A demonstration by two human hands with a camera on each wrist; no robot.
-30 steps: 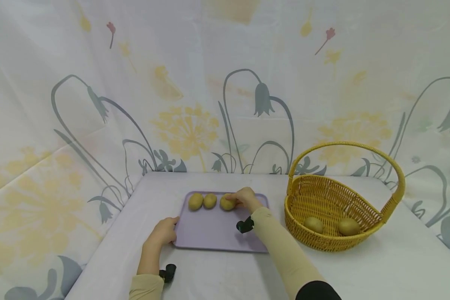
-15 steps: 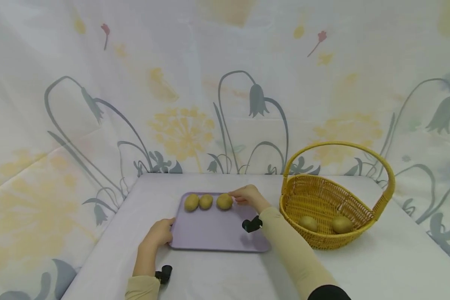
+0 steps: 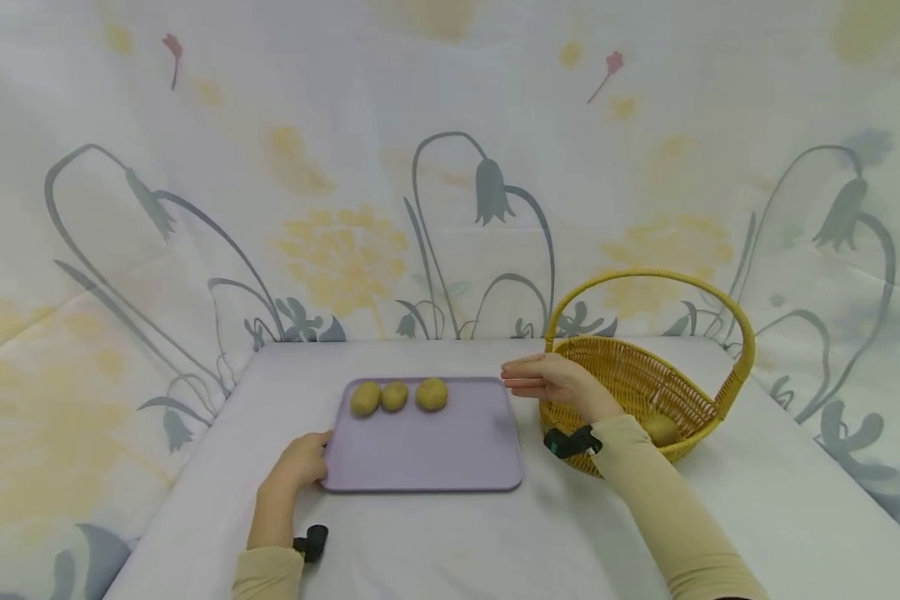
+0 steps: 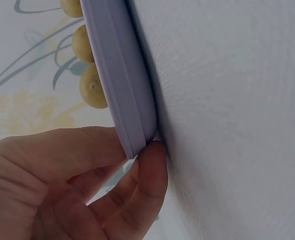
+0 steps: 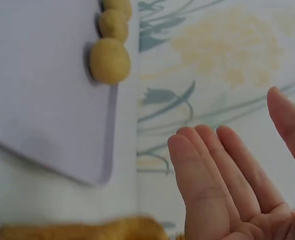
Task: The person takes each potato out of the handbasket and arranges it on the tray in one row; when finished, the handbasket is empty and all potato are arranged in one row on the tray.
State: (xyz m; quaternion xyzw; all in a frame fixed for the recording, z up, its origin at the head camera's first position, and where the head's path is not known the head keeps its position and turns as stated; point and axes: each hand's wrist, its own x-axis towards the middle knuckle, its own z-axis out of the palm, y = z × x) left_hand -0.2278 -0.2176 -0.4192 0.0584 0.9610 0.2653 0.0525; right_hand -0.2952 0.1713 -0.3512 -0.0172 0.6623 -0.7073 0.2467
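A lilac tray (image 3: 420, 454) lies on the white table. Along its far edge sit three yellow-brown potatoes: a left one (image 3: 365, 398), a middle one (image 3: 394, 396) and, slightly apart, a right one (image 3: 431, 393). My left hand (image 3: 298, 460) pinches the tray's near left side; in the left wrist view the thumb (image 4: 87, 150) is on the rim and a fingertip underneath. My right hand (image 3: 562, 385) is held in the air with straight fingers and holds nothing, between the tray and a yellow wicker basket (image 3: 611, 360). One potato (image 3: 660, 429) shows in the basket; hand and sleeve cover part of it.
The basket's tall arched handle (image 3: 648, 273) rises to the right of the tray, behind my right hand. A floral-patterned curtain (image 3: 450, 250) hangs behind the table's far edge. White cloth (image 3: 420, 542) covers the table in front of the tray.
My right hand has let go of the right potato and moved right, to in front of the basket, its fingers straightening. The left hand keeps its hold on the tray. The head view has shifted.
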